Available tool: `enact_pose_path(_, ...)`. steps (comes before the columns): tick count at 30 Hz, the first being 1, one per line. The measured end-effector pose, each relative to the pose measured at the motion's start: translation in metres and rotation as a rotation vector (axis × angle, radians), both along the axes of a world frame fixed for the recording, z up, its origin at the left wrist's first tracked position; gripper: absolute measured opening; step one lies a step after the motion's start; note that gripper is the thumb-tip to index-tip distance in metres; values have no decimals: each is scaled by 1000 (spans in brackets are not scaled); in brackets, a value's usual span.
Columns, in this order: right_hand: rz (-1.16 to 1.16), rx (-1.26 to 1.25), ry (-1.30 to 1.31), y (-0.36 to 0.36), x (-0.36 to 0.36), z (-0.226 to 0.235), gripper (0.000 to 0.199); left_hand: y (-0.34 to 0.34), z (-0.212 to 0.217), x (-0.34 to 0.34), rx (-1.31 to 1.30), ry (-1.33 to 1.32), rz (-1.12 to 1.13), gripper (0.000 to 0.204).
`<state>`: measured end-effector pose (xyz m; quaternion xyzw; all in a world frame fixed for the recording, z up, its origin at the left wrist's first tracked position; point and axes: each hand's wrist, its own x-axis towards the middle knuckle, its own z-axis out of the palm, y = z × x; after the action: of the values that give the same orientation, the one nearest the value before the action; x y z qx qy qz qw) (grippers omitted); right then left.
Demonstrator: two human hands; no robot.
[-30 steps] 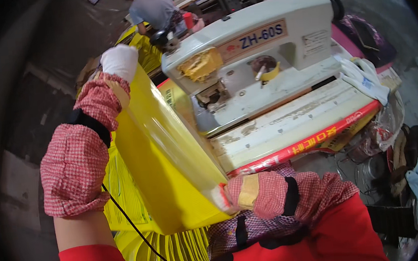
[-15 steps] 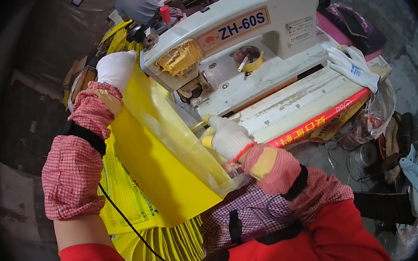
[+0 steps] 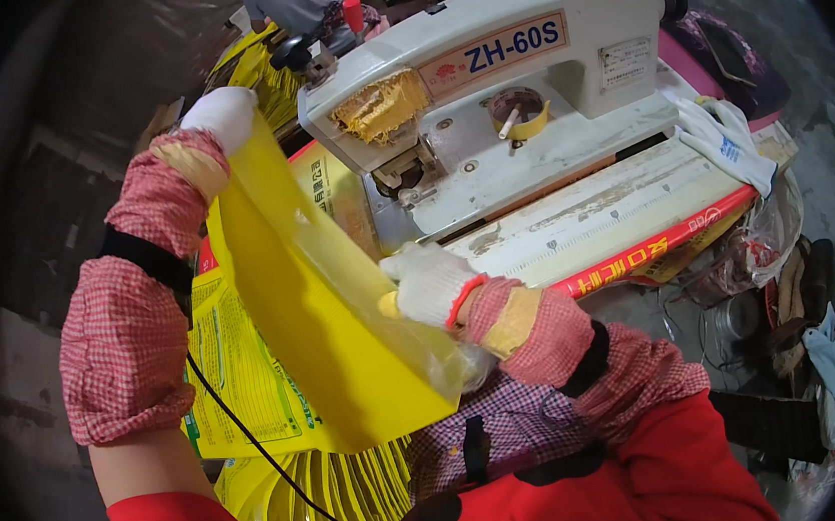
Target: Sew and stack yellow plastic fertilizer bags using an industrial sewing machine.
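A large yellow woven bag (image 3: 307, 311) with a clear plastic liner (image 3: 330, 244) along its right edge hangs between my hands. My left hand (image 3: 225, 116), in a white glove, is closed on the bag's far upper corner. In a white knit glove, my right hand (image 3: 430, 284) grips the bag's right edge and liner; its fingertips are partly hidden. Right of the bag stands a pale grey industrial sewing machine (image 3: 580, 69), its needle area (image 3: 399, 172) a short way beyond the right hand. The bag hangs apart from that needle area.
Below the held bag lies a fanned stack of yellow bags (image 3: 315, 501). A tape roll (image 3: 521, 115) with a cigarette rests on the machine bed, and a spare white glove (image 3: 728, 145) lies at its right end. Another person (image 3: 293, 6) sits at the back. A dark cable (image 3: 254, 442) crosses near my left arm.
Both hands have moved left with the bag, drawing its edge away from the needle area. A printed red and yellow sheet beside the machine now shows. The view has shifted slightly.
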<state>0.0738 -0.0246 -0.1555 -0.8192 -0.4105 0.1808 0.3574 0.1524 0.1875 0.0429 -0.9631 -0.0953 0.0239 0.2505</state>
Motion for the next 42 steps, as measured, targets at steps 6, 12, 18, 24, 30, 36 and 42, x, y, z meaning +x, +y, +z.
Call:
enact_pose_path(6, -193, 644, 81, 56, -58, -13, 27, 43, -56, 17, 169, -353, -15, 25)
enact_pose_path(12, -206, 299, 429, -19, -66, -2, 27, 23, -194, 3, 46, -79, -169, 18)
enact_pose_path(18, -432, 36, 732, -55, -72, -48, 33, 50, -225, 4, -79, -273, -542, 14)
enact_pose_path(24, -502, 293, 856, -50, -70, -53, 33, 52, -234, 13, -437, -520, -734, 15)
enact_pose_path(30, -333, -75, 251, -58, -57, -18, 33, 57, -231, 22, -602, -433, -693, 17)
enact_pose_path(36, -200, 60, -44, -66, -59, -34, 34, 35, -190, -5, -565, -308, -726, 18)
enact_pose_path(42, -66, -158, -96, -73, -57, -17, 29, 26, -174, -18, -533, 99, -146, 24)
